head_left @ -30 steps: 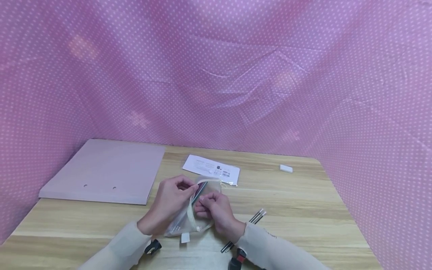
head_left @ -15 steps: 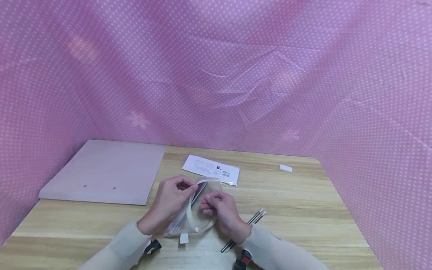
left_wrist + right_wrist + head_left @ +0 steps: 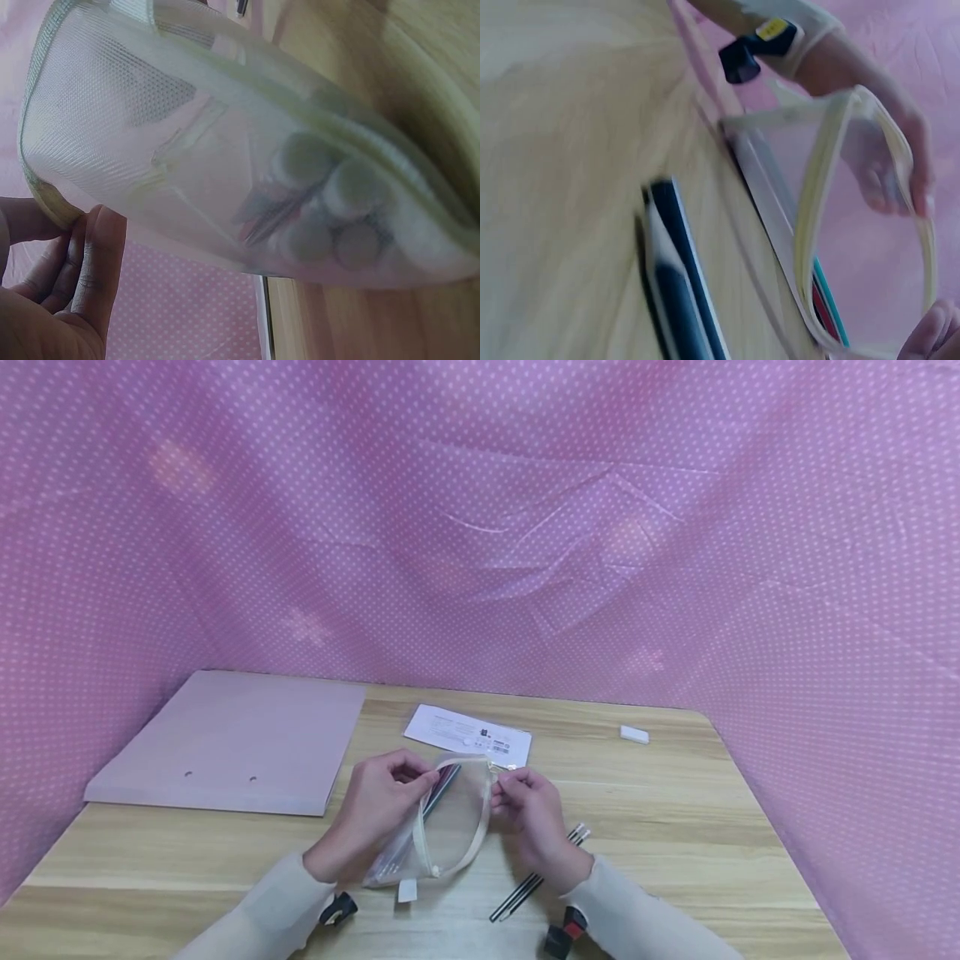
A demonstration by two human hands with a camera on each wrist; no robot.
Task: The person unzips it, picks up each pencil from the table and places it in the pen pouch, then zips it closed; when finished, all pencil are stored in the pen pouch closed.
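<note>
A see-through mesh pouch (image 3: 457,831) with a cream edge band lies in the middle of the table, its mouth spread wide. My left hand (image 3: 381,802) pinches the band on the left side, as the left wrist view also shows at the pouch (image 3: 187,172). On the right side my right hand (image 3: 534,817) holds the band between thumb and fingers. Dark red and teal sticks (image 3: 442,789) lie inside, with several round pale ends (image 3: 304,161) showing through the mesh. Two or three dark striped pencils (image 3: 517,896) lie under my right wrist, one with a sharpened tip.
Behind the pouch lies a white printed packet (image 3: 465,732). A small white block (image 3: 634,734) sits at the back right. At the left lies a large pale flat board (image 3: 240,743) with two holes. Pink dotted cloth (image 3: 480,527) hangs behind the wooden table (image 3: 675,827).
My right hand has moved right, from in front of the pouch's mouth to its right edge. The mouth is wider than before. My left hand has stayed in place.
</note>
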